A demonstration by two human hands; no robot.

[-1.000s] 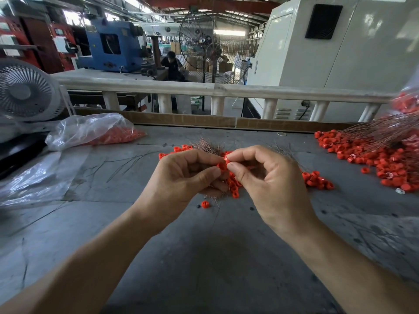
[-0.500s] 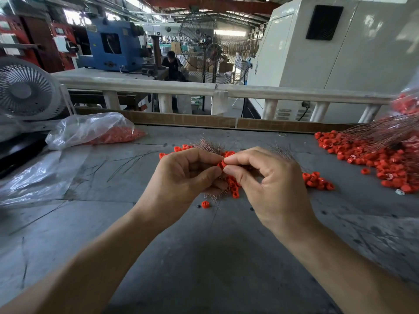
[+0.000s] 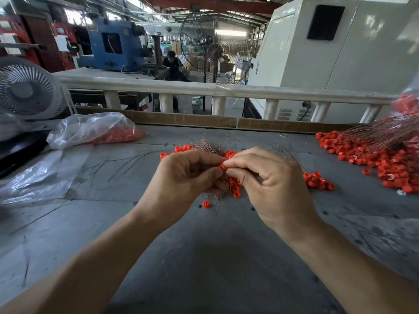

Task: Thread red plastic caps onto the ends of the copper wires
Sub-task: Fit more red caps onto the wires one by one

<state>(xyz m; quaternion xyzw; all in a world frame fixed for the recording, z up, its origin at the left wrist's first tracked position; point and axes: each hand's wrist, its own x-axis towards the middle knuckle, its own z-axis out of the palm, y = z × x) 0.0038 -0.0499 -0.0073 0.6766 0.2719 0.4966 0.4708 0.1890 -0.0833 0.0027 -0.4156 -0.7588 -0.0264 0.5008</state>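
Both hands meet over the middle of the bench: the right hand (image 3: pixel 269 184) pinches a red cap (image 3: pixel 223 166) between thumb and forefinger, and the left hand (image 3: pixel 188 177) is curled round a bundle of wires (image 3: pixel 209 146), its fingertips touching the cap from the other side. Compared with a second ago the hands have pressed closer together and the cap sits tighter between the two sets of fingertips, with less of it showing; that suggests the cap is being pushed onto a wire end, though the wire itself is hidden by the fingers, so whether it has entered the hole cannot be told. Wire ends fan out above the left knuckles and poke out below the palm. Loose caps (image 3: pixel 234 185) lie directly beneath the hands, one stray cap (image 3: pixel 205 204) nearer the body, another small cluster (image 3: pixel 317 179) just right of the right hand. Well to the right lies a large heap of caps (image 3: pixel 371 159) under more wires (image 3: pixel 385 132); far left, a bag (image 3: pixel 90 129) of caps.
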